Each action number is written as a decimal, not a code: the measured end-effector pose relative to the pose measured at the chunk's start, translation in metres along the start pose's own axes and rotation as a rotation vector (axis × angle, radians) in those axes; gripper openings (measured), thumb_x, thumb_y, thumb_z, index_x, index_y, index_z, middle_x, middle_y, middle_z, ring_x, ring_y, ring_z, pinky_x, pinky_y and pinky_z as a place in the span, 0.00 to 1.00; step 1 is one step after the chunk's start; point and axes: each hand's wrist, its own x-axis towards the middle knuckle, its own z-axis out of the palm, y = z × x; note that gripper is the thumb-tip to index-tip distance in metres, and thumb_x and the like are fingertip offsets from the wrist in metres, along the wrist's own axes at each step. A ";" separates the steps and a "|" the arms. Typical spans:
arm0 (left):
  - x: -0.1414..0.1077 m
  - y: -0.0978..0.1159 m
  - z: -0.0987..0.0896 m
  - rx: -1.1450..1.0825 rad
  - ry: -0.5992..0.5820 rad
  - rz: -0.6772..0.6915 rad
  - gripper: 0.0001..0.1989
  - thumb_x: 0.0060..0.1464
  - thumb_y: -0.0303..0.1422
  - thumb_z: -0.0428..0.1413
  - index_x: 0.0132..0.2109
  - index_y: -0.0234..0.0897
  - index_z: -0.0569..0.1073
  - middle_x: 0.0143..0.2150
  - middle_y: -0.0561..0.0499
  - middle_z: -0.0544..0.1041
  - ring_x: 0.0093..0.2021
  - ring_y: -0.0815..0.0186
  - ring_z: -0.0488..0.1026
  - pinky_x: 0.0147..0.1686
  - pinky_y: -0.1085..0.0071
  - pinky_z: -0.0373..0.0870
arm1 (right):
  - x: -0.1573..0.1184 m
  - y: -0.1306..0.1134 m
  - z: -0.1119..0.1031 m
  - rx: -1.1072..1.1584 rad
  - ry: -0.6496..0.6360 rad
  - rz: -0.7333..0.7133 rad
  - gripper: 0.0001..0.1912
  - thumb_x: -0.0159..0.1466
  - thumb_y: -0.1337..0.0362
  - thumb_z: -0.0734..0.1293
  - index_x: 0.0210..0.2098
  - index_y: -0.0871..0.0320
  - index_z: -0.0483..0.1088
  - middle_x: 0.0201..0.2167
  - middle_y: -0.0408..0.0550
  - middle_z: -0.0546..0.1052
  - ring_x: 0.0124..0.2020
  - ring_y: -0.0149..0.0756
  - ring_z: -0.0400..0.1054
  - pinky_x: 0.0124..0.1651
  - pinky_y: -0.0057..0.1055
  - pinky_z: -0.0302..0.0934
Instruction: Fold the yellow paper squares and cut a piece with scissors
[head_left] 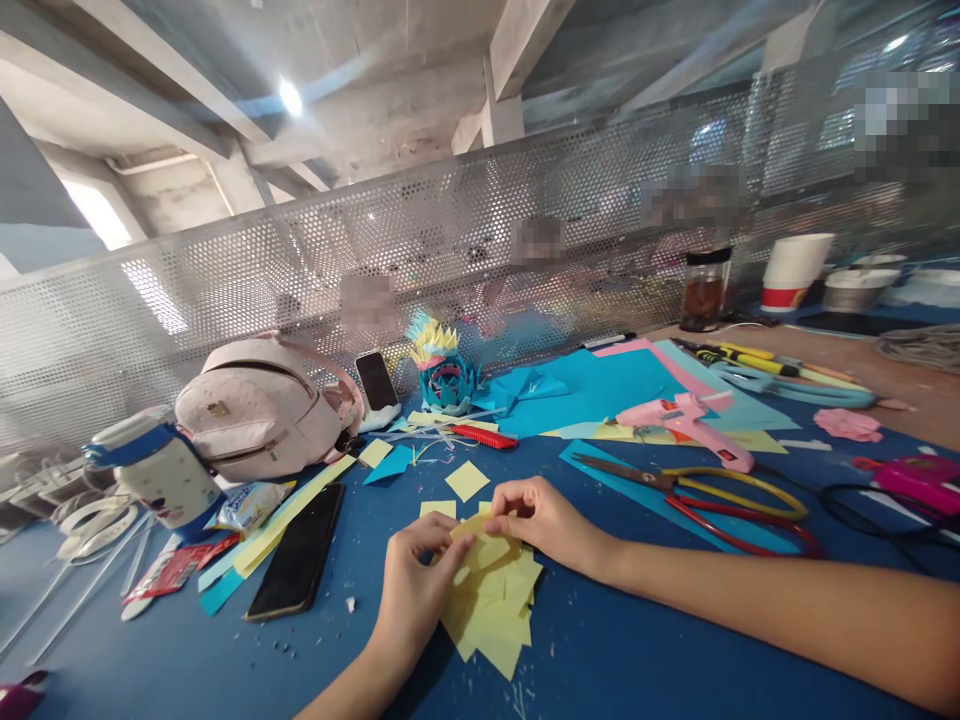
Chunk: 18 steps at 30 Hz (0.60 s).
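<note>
My left hand and my right hand meet at the centre of the blue table, both pinching a small yellow paper piece between thumb and fingers. Right below them lies a loose pile of yellow paper pieces. A single yellow square rests flat just beyond my hands. Farther back stands a folded-paper piece in blue and yellow. Scissors with yellow and red handles lie beyond my right forearm.
To the left are a black phone, a white-and-blue cup and a pink backpack. A red cutter, a pink glue gun and blue sheets lie farther back. A perforated metal screen borders the table.
</note>
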 end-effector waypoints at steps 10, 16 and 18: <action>-0.001 0.000 0.000 0.015 -0.034 -0.010 0.16 0.52 0.32 0.55 0.17 0.33 0.70 0.27 0.47 0.75 0.28 0.65 0.69 0.28 0.74 0.61 | 0.001 0.000 -0.003 0.019 -0.059 -0.021 0.19 0.56 0.51 0.68 0.24 0.62 0.66 0.20 0.41 0.66 0.21 0.27 0.57 0.23 0.23 0.49; 0.000 -0.002 0.002 0.016 -0.047 -0.010 0.17 0.51 0.33 0.56 0.17 0.33 0.71 0.26 0.47 0.74 0.28 0.66 0.68 0.27 0.74 0.60 | -0.003 -0.005 -0.002 -0.029 -0.078 -0.084 0.20 0.62 0.51 0.61 0.23 0.60 0.61 0.19 0.40 0.63 0.22 0.28 0.57 0.26 0.24 0.50; 0.000 -0.002 0.001 0.007 -0.047 -0.007 0.17 0.52 0.34 0.56 0.17 0.33 0.71 0.26 0.47 0.74 0.28 0.66 0.68 0.27 0.74 0.61 | -0.004 -0.007 -0.001 -0.033 -0.068 -0.100 0.20 0.63 0.51 0.60 0.23 0.60 0.61 0.19 0.40 0.64 0.22 0.28 0.58 0.26 0.23 0.51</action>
